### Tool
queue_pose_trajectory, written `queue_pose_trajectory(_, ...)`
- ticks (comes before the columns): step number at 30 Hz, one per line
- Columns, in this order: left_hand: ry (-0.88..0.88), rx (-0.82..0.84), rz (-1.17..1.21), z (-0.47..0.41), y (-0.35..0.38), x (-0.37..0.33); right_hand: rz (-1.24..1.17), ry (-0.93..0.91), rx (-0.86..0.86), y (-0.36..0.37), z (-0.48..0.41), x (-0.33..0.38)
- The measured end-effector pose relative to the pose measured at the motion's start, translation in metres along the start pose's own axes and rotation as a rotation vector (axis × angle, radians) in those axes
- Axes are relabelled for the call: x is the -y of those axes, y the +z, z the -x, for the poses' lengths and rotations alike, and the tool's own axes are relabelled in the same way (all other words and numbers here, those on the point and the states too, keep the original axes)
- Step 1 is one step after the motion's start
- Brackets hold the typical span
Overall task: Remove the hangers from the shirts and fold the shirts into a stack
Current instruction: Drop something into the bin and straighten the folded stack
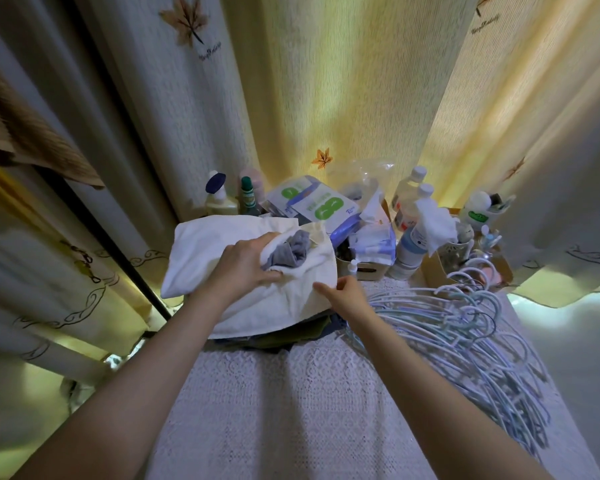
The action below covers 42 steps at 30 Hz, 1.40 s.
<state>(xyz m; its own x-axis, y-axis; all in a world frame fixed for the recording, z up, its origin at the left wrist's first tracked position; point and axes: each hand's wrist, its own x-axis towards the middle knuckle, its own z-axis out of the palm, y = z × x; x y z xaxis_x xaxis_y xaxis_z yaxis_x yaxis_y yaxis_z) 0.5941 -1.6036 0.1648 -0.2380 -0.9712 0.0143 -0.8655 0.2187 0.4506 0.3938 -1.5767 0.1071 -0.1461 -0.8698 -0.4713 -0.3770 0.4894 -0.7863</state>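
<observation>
Looking down from my head, my left hand (246,268) is closed tight round a bunched fold of the white shirt (201,258). A crumpled bit of grey cloth (290,252) shows just past my knuckles, and whether it is part of that shirt or a separate piece I cannot tell. The white shirt lies broad and rumpled at the far left of the lace-covered table (274,410), on top of a low stack of darker folded clothes (284,336) whose olive and blue edges peep out at its near side. My right hand (347,296) is at the shirt's near right edge with its forefinger laid out along the cloth, thumb raised and the other fingers curled under. Whether it really pinches the fabric or only touches it, I cannot tell. Just to the right of that hand lies the heap of pale blue hangers (465,327), tangled together and spreading down the table's right side, apart from the shirts. Behind the shirt, along the yellow leaf-print curtain (326,81), stand bottles, a pack with green ovals (321,207), a spray bottle (411,242) and a cardboard box (433,271) – all crowded close.
</observation>
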Motion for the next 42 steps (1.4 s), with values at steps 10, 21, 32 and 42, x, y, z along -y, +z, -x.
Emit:
queue_pose_trajectory(10,0.023,-0.063,0.064,0.005,0.002,0.003,-0.356,-0.064,0.280,-0.011,0.000,0.036)
queue_pose_trajectory(21,0.046,-0.103,-0.042,0.001,0.004,0.005,-0.719,0.157,0.278,-0.018,-0.003,0.095)
queue_pose_trajectory(32,-0.040,-0.394,-0.073,0.001,0.022,0.000,-0.831,0.153,0.333,-0.019,-0.001,0.099)
queue_pose_trajectory(42,-0.113,-0.284,0.140,-0.009,0.000,0.022,-0.511,0.177,0.096,-0.024,-0.019,0.064)
